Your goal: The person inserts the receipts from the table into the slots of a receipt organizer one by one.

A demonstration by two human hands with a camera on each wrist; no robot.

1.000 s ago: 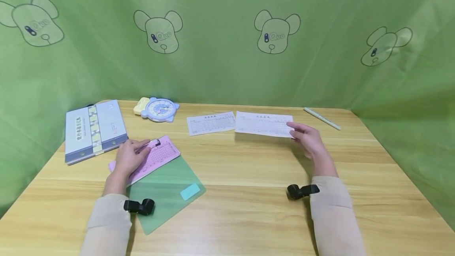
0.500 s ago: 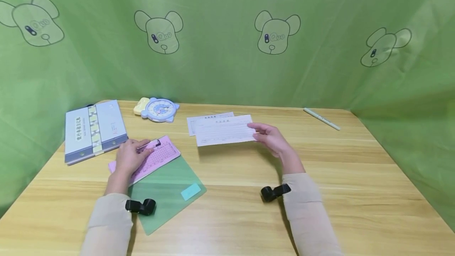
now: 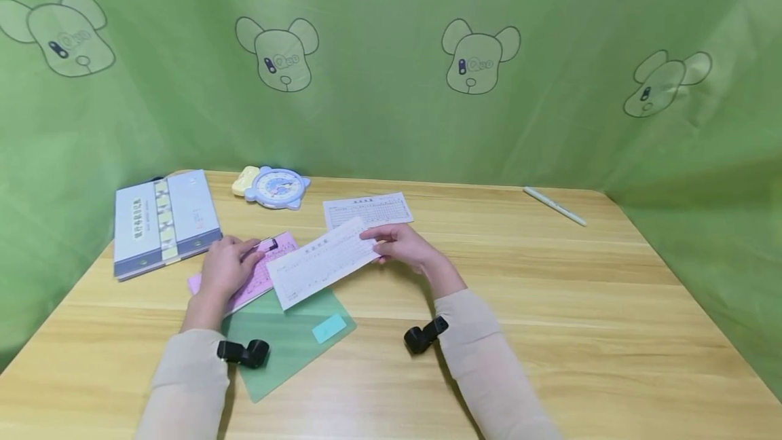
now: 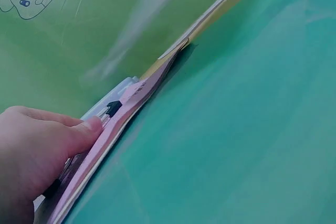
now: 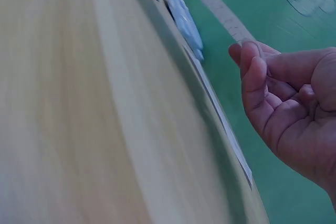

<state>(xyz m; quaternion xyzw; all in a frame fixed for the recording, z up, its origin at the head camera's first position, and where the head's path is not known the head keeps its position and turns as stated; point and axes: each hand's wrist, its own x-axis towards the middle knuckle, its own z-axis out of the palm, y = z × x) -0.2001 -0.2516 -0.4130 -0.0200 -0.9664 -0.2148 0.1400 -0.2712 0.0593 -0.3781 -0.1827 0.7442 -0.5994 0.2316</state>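
My left hand (image 3: 221,271) grips the metal clip (image 3: 269,245) at the top of a translucent green clipboard (image 3: 275,358). Under that clip lie pink printed slips (image 3: 252,282); in the left wrist view the thumb presses beside the clip's black tip (image 4: 113,108). A white printed slip (image 3: 318,267) is pinched by its right end between the thumb and fingers of my right hand (image 3: 403,248). It slants above the table, its left end overlapping the pink slips and clipboard in the head view. Another white slip (image 3: 379,209) lies flat behind it.
A blue ledger binder (image 3: 183,206) lies at the left, near a blue toy clock (image 3: 277,187) by the back edge. Toward the back right rests a pale green pen (image 3: 552,206). A turquoise label (image 3: 328,328) sits on the clipboard's lower corner. Green curtains enclose the table.
My right hand has carried the white slip leftward and nearer, from beside the other white slip to over the clipboard, tilting it on the way. The left hand has stayed at the clip.
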